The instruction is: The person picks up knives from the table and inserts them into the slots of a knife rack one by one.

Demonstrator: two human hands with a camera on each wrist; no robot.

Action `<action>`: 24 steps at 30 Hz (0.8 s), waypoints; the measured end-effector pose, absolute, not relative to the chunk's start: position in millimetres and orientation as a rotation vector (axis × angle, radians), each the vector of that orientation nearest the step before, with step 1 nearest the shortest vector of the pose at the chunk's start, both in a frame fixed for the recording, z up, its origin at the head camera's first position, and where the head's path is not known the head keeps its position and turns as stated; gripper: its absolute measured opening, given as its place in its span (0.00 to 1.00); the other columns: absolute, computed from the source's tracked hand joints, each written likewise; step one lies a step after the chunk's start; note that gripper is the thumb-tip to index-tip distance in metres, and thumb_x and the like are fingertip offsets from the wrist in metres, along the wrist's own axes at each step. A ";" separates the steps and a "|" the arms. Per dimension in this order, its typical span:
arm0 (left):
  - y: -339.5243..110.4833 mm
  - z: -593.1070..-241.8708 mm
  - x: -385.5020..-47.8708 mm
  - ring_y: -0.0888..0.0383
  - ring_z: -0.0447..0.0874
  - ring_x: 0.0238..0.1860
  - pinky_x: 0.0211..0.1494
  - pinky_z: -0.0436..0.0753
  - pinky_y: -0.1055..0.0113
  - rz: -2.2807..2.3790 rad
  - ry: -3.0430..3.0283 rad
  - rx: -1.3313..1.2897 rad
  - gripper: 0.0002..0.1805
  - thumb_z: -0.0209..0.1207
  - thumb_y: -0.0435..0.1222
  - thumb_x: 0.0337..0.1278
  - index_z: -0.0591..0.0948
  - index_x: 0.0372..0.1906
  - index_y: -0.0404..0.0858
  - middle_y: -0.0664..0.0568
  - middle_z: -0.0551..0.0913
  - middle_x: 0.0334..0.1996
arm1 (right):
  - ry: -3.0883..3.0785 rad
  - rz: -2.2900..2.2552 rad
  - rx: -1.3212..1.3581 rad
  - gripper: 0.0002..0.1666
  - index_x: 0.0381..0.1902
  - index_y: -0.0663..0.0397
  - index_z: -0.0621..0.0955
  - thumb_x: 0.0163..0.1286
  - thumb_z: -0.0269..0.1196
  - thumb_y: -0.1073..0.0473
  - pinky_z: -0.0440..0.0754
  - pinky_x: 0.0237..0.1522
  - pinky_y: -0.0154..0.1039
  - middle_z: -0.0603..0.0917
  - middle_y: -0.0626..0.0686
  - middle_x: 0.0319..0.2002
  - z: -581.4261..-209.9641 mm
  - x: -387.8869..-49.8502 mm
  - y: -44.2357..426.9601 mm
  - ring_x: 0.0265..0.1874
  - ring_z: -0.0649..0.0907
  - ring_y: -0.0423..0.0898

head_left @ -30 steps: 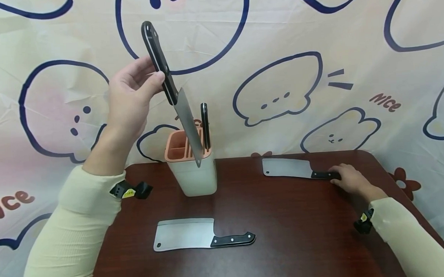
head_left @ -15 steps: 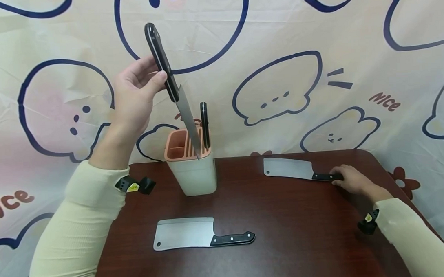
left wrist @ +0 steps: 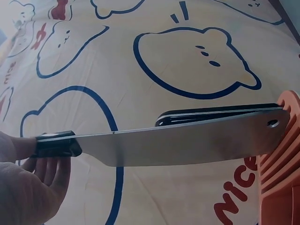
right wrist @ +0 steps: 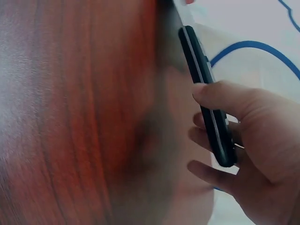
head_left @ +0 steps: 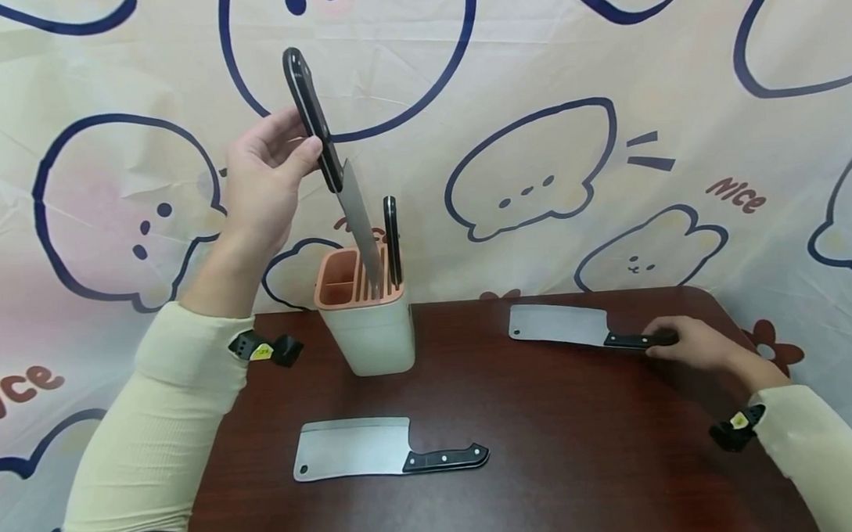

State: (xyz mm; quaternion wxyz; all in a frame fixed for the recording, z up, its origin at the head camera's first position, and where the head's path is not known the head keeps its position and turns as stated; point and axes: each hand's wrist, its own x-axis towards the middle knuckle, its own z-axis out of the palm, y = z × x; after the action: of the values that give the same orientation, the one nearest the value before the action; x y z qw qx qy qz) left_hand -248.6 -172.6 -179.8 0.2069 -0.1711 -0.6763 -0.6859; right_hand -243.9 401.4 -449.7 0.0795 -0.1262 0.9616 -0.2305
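Observation:
The left hand [head_left: 268, 177] pinches the black handle of a cleaver [head_left: 357, 221] between thumb and fingers, handle up. Its blade tip is at the slots of a knife holder [head_left: 368, 338], which is pale with an orange top. In the left wrist view the hand [left wrist: 42, 183] grips the handle end and the far end of the blade [left wrist: 187, 143] meets the orange slots [left wrist: 281, 140]. On the right, the right hand [head_left: 696, 346] holds the black handle of a second cleaver [head_left: 558, 324]; in the right wrist view, thumb and fingers of the hand [right wrist: 262, 140] pinch that handle [right wrist: 206, 93].
Another cleaver [head_left: 355, 448] lies on the dark brown table [head_left: 546, 465] near the front, handle to the right. A black-handled knife [head_left: 393, 240] stands in the holder's right side. Behind the table hangs a cloth [head_left: 409, 180] with cartoon drawings.
The left hand has shifted slightly right, and the blade tip went from in front of the holder to its slots. The right hand and its cleaver have moved a little right.

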 end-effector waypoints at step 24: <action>-164.5 -201.8 -259.9 0.53 0.80 0.61 0.67 0.77 0.64 -1.831 -2.035 -0.466 0.22 0.59 0.29 0.70 0.77 0.67 0.37 0.45 0.80 0.59 | 2.835 -1.089 -0.319 0.18 0.53 0.56 0.79 0.72 0.67 0.53 0.80 0.36 0.39 0.81 0.53 0.45 -400.0 -221.7 415.8 0.37 0.82 0.43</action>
State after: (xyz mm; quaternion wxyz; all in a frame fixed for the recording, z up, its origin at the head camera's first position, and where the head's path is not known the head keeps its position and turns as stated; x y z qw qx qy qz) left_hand -259.9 -164.5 -201.8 0.1814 -0.1651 -0.7208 -0.6483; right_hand -221.7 415.8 -400.0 0.0438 -0.1044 0.9276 -0.3561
